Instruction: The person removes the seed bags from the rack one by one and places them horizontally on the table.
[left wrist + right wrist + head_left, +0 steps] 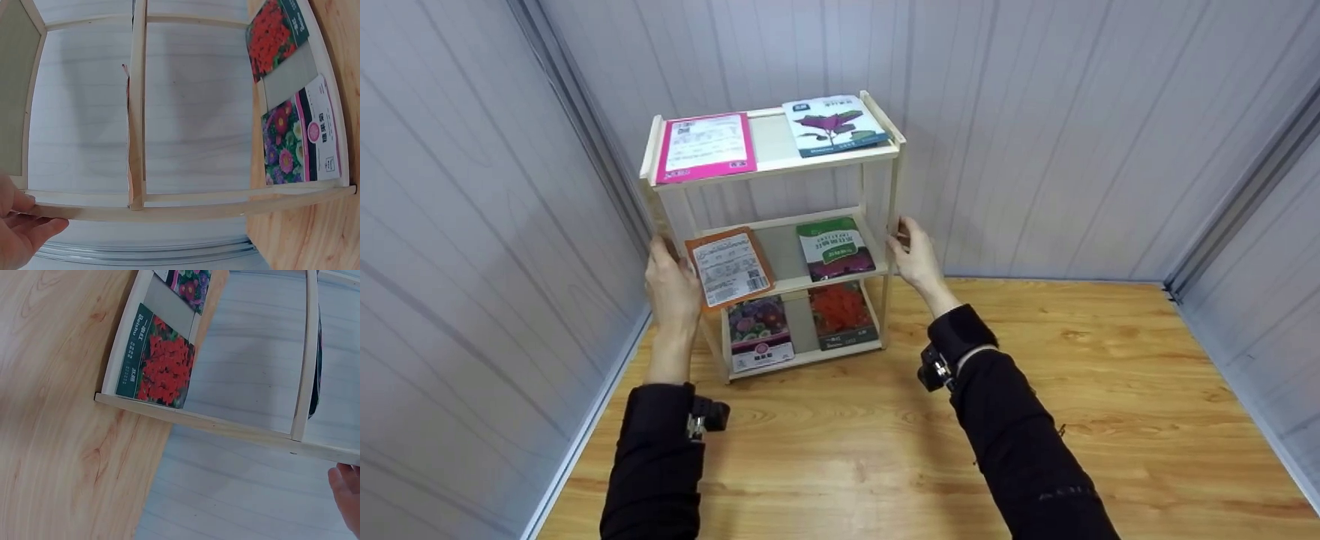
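A three-tier wooden shelf stands on the floor, flower seed packets on each tier. My left hand grips its left post; in the left wrist view the fingers and thumb lie on either side of that post. On the opposite side, my right hand holds the right post at middle-tier height, only partly seen in the right wrist view. Up top lie a pink-bordered packet and a white packet with a purple plant. The middle tier carries an orange packet, overhanging the front, and a green packet.
On the bottom tier lie a mixed-flower packet and a red-flower packet. Pale panel walls rise behind and at both sides, the left one close to the shelf. Wood-patterned floor extends to the front and right.
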`<state>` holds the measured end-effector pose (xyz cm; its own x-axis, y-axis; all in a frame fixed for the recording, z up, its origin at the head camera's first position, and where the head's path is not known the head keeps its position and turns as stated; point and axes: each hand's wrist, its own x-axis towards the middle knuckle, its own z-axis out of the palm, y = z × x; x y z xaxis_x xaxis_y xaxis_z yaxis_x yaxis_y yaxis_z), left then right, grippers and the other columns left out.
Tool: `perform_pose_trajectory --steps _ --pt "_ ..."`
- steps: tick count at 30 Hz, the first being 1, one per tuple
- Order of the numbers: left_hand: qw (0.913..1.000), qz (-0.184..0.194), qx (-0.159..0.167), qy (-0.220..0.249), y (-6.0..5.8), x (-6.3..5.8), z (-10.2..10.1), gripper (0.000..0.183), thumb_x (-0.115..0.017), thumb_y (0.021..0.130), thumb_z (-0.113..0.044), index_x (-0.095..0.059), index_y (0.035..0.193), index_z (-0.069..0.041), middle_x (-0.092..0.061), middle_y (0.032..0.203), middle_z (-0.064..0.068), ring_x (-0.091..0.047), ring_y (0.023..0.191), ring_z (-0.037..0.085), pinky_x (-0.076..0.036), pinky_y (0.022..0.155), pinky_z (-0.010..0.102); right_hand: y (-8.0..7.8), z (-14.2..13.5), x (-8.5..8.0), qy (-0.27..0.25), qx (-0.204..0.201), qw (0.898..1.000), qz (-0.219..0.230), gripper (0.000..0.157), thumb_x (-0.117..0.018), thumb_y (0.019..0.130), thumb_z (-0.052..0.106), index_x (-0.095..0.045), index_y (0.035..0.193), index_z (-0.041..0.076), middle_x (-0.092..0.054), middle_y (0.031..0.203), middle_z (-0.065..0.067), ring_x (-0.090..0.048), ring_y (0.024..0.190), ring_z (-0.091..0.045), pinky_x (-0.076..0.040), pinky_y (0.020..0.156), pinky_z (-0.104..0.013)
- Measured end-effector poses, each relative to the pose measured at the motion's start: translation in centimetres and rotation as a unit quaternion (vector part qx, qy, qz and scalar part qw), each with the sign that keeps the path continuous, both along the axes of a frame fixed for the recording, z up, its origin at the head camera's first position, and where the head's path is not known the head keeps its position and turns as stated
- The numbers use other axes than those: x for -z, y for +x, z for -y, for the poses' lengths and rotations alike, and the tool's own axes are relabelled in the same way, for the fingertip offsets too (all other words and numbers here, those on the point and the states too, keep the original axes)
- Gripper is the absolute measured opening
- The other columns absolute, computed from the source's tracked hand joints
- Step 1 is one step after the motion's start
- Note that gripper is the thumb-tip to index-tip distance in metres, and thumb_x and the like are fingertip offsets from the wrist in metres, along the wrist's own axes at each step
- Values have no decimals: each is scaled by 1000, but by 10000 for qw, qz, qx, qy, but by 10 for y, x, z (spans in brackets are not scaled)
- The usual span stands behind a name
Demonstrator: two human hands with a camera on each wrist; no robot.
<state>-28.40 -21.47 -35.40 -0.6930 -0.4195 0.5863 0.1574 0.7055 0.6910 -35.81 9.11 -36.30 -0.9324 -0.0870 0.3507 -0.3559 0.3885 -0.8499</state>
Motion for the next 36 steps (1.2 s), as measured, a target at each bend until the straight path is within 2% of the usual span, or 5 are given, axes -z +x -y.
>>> perform_pose_trajectory --steps 4,12,27,32,36 --pt "10000 47 -57 -13 -1 0 -1 42 -45 85 10 -35 125 9 -46 117 30 -46 108 43 -41 89 47 -6 -3 2 -200 -8 9992 -354 27 -49 90 3 -48 113 -10 -54 109 -24 -51 104 -32 -43 88 -34" --pt "9998 -42 -176 -90 -3 0 0 39 -46 83 12 -38 121 11 -49 110 33 -49 102 46 -43 85 49 -11 -6 5 -425 -300 9955 -798 19 -50 88 1 -53 104 -10 -57 101 -24 -56 98 -31 -46 83 -36" --pt "9997 -139 -44 -215 -2 0 2 36 -46 81 15 -41 117 10 -54 103 31 -54 96 43 -47 80 43 -16 -12 10 -104 -186 9908 -1334 21 -54 86 2 -57 105 -8 -62 97 -20 -61 90 -27 -50 75 -35" --pt "9989 -318 30 -350 -1 2 5 39 -46 81 16 -40 119 13 -54 100 31 -54 95 41 -48 79 43 -14 -10 9 -183 -190 9913 -1290 22 -53 86 -1 -56 106 -10 -61 97 -23 -60 90 -30 -50 76 -36" --pt "9984 -407 280 -293 -2 4 7 42 -43 80 19 -39 122 13 -52 105 30 -52 101 39 -46 84 41 -15 -9 9 -242 -171 9932 -1129 23 -53 86 -2 -54 107 -11 -60 98 -24 -60 90 -31 -50 77 -36"
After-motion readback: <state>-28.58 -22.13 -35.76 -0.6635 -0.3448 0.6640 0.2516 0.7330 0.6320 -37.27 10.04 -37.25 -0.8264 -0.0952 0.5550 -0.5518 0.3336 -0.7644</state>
